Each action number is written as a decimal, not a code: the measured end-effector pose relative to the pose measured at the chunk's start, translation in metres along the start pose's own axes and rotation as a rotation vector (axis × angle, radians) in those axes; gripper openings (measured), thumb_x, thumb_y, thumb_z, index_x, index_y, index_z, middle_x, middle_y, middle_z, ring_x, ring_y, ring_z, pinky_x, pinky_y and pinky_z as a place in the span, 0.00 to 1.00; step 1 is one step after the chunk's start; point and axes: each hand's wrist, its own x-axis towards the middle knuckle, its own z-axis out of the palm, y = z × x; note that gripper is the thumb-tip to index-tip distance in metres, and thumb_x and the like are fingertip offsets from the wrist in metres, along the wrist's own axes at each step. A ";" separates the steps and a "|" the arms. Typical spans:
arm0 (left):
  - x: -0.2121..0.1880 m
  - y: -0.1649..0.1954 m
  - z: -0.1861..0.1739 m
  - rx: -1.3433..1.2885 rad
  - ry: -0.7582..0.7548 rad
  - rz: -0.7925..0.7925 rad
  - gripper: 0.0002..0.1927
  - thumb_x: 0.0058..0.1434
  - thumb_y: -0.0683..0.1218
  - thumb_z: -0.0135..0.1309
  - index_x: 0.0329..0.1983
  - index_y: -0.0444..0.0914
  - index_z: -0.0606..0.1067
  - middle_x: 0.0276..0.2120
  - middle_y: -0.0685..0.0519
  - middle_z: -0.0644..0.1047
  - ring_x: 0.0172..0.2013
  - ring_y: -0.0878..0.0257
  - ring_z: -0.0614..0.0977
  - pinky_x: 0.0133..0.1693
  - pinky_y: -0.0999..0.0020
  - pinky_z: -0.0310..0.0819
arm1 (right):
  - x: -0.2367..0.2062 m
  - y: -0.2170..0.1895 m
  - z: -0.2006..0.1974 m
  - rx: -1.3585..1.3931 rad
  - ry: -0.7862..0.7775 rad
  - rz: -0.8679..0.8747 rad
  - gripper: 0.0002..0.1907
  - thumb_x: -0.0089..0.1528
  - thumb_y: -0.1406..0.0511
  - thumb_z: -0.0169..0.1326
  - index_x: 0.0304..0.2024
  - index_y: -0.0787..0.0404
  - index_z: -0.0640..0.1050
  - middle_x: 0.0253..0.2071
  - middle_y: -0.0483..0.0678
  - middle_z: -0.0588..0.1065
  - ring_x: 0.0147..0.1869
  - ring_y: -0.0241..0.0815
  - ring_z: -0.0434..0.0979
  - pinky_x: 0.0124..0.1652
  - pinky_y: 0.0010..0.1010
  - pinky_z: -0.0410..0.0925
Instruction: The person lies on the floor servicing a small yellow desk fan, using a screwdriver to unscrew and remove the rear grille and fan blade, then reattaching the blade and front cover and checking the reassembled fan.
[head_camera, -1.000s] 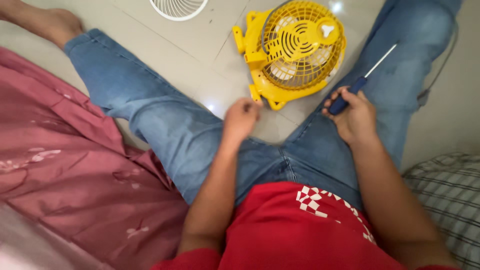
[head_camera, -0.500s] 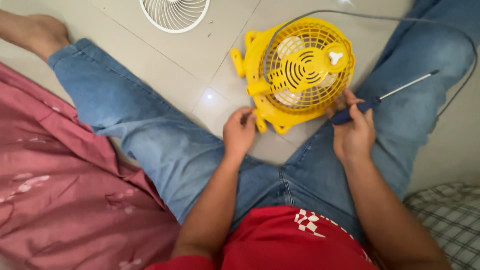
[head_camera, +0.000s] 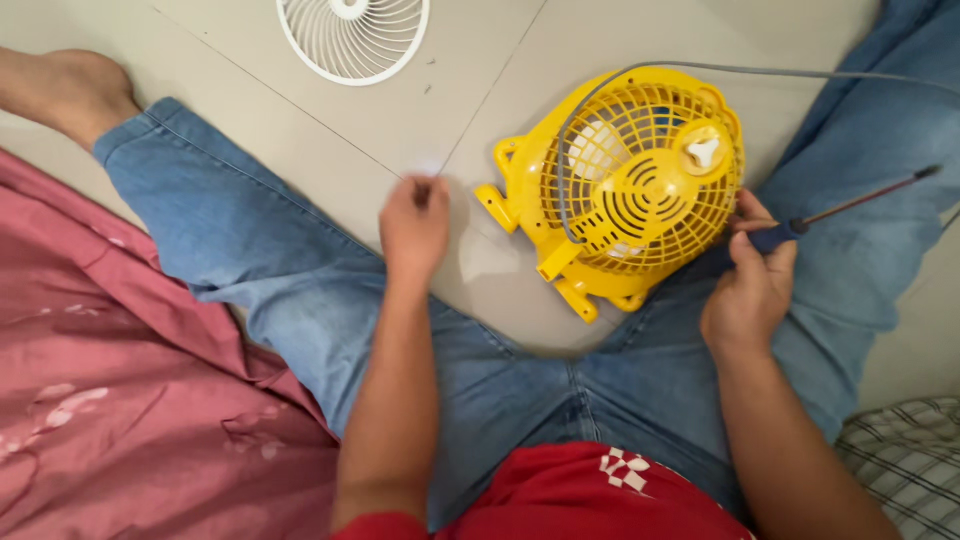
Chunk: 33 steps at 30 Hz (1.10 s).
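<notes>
Fan (head_camera: 630, 190) is flanked on the floor: right hand (head_camera: 752, 285), clamped on screwdriver (head_camera: 850, 208), touching it; left hand (head_camera: 415, 225) curled shut, just beside.

I count one yellow fan (head_camera: 640, 185) beside my right fingers, one screwdriver (head_camera: 840, 210) within them, one white grille (head_camera: 352, 35) beyond my left fingers, and one grey cord (head_camera: 780, 72).
</notes>
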 end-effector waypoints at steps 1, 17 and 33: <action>0.021 0.002 0.001 0.004 0.088 0.129 0.06 0.63 0.44 0.60 0.39 0.37 0.78 0.33 0.50 0.80 0.34 0.60 0.82 0.40 0.66 0.77 | 0.000 0.000 0.002 0.009 -0.005 -0.001 0.08 0.72 0.72 0.49 0.52 0.60 0.69 0.72 0.56 0.66 0.71 0.42 0.67 0.75 0.36 0.57; 0.105 0.015 0.050 0.336 0.437 0.256 0.04 0.57 0.48 0.65 0.34 0.52 0.82 0.36 0.62 0.78 0.41 0.60 0.78 0.46 0.53 0.60 | 0.065 -0.001 0.027 -0.266 -0.345 -0.094 0.12 0.68 0.68 0.62 0.43 0.60 0.69 0.71 0.55 0.69 0.70 0.41 0.71 0.69 0.33 0.64; 0.068 -0.006 -0.002 -0.762 0.162 -0.031 0.05 0.68 0.44 0.49 0.44 0.39 0.74 0.42 0.55 0.78 0.45 0.61 0.80 0.47 0.57 0.78 | 0.024 -0.045 0.023 -0.671 -0.449 -0.252 0.10 0.64 0.70 0.62 0.40 0.70 0.73 0.58 0.58 0.76 0.56 0.47 0.78 0.55 0.33 0.69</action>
